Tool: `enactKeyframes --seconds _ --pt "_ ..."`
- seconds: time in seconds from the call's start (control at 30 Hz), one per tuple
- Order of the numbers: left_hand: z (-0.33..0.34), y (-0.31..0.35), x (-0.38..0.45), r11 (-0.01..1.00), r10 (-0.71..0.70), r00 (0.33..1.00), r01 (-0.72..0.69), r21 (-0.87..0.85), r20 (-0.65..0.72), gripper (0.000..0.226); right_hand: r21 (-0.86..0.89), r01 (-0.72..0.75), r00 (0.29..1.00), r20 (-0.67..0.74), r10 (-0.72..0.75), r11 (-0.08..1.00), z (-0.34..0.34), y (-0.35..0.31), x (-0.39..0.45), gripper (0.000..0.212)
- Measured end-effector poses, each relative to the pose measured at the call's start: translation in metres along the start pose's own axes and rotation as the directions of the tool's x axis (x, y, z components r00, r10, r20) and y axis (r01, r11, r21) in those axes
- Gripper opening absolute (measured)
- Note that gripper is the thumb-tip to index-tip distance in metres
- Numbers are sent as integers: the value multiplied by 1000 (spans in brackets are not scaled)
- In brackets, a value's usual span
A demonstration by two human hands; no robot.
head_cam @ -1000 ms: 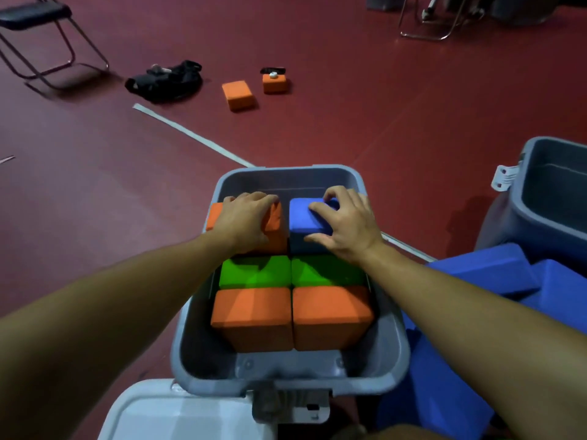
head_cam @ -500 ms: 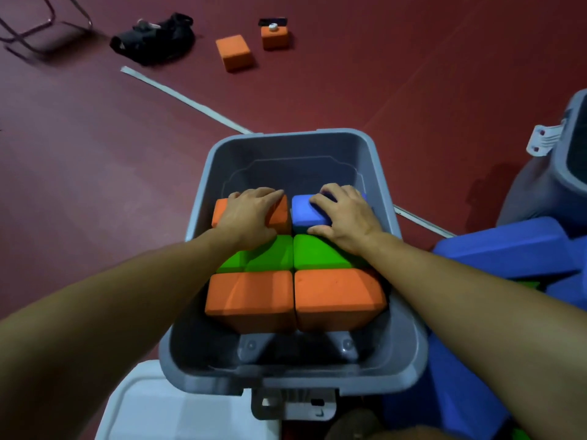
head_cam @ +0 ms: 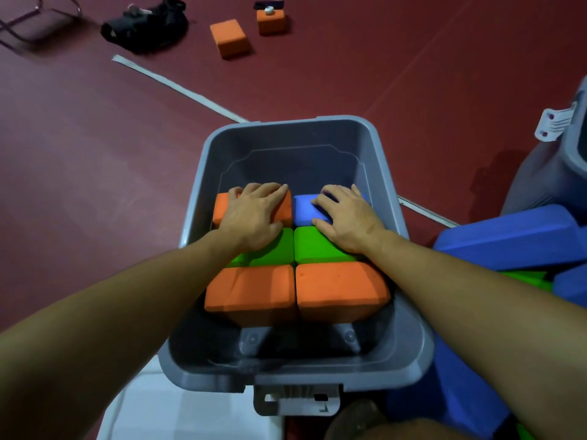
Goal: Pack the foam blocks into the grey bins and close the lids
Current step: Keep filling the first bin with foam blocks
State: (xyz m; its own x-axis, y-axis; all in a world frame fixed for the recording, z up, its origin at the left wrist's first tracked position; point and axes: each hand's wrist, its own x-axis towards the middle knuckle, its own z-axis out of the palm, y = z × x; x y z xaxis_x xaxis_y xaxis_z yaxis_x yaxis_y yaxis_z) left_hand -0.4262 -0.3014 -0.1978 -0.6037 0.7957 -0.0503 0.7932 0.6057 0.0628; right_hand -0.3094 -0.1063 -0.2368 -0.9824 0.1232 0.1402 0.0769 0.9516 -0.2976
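With six foam blocks seated in the grey bin [head_cam: 386, 173], our left hand [head_cam: 254, 214] and right hand [head_cam: 344, 217] press flat on the farthest pair, far end unfilled, lid unclosed.

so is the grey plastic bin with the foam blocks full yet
Not full: the grey plastic bin shows bare floor beyond the far orange foam block and blue foam block.

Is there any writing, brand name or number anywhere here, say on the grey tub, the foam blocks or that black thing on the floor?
None can be read.
grey bin: bare plastic, no label visible.
foam blocks: plain colour, no print.
black bag: blurred; any marking is too small to read.
small object on the far orange block: too small to tell.
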Motion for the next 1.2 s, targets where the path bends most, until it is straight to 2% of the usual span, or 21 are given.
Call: enactKeyframes --seconds 0.13,0.23,0.37,0.43,0.57,0.67,0.9,1.07,1.2 --pt "18 5 -8 998 -31 999 32 -60 21 77 -70 -52 999 -11 51 996 1 -3 -5 46" --pt "30 9 -12 995 -50 999 50 -82 7 80 -102 -36 999 -16 34 994 1 -4 -7 50" --pt "37 20 -15 976 -199 980 195 -97 -26 71 -162 -17 999 -32 12 987 0 -6 -5 67" --pt "40 23 -17 970 -231 972 225 -93 -53 68 -133 -8 1000 -24 5 991 3 -7 -6 73" --pt "44 20 -17 967 -240 968 232 -107 -68 65 -18 -2 997 -71 1 1000 12 -4 -10 68" --pt "44 18 -18 966 -245 966 236 -108 -82 65 17 -13 998 -54 14 1000 11 -2 -10 67" --pt "42 23 -20 969 -238 969 231 -93 -71 67 -28 -24 999 -49 22 999 14 -4 -11 66" --pt "47 26 -25 948 -306 948 296 -115 -84 68 -55 -11 996 -91 6 998 20 -2 -12 62" --pt "48 23 -23 952 -300 952 294 -88 -63 71 -19 -45 998 -35 44 999 18 -5 -10 68"
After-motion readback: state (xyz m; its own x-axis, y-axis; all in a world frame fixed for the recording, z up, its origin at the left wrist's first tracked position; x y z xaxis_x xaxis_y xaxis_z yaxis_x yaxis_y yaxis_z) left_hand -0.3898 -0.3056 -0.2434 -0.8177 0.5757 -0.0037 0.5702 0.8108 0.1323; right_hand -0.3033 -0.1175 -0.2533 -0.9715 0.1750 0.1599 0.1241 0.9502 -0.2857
